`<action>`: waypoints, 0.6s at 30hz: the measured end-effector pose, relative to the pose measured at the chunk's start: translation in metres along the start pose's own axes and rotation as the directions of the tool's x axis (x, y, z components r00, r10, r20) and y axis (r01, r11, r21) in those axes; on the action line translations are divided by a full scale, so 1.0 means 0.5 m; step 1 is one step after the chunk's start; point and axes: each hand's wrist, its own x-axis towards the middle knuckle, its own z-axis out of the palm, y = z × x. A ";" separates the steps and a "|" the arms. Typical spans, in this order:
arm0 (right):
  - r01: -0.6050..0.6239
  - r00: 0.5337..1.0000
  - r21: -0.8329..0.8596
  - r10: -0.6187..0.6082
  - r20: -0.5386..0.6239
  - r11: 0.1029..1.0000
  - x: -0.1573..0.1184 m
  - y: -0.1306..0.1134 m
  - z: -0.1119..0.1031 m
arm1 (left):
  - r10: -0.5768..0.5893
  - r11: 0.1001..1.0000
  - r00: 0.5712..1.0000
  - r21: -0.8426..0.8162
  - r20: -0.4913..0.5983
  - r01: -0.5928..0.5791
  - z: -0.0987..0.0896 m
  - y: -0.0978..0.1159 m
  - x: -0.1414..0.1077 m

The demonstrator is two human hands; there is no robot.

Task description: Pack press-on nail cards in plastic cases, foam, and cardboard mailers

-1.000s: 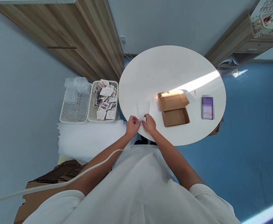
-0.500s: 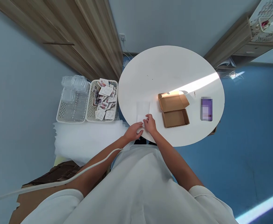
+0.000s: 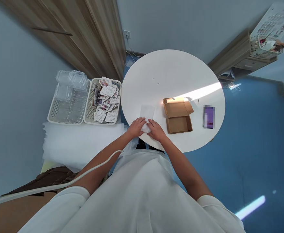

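A thin, translucent white foam sheet point(image 3: 147, 111) lies on the table near its front-left edge, its near end folded into a small bundle. My left hand point(image 3: 135, 127) grips the left side of that near end, fingers bent over it. From the right, my right hand point(image 3: 156, 130) closes on the same end, thumb nearest me and fingers on top. Whatever the folded part may wrap cannot be made out. Right of my hands, an open brown cardboard box point(image 3: 179, 124) stands with its lid folded back.
The round white table point(image 3: 171, 71) carries a purple, blurred pack point(image 3: 209, 117) at right. To the left are a basket of printed cards point(image 3: 88, 111), a basket of clear plastic cases point(image 3: 51, 111) and stacked white foam sheets point(image 3: 81, 139). A white cable point(image 3: 93, 170) crosses my left arm.
My hands have moved slightly apart and now hold opposite sides of the sheet's near end; before, they were close together there. The view has shifted a little.
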 end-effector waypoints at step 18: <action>-0.447 0.892 0.116 0.452 -0.014 0.887 0.020 -0.014 -0.029 | -0.376 0.866 0.885 -0.443 -0.274 0.231 0.037 -0.004 -0.009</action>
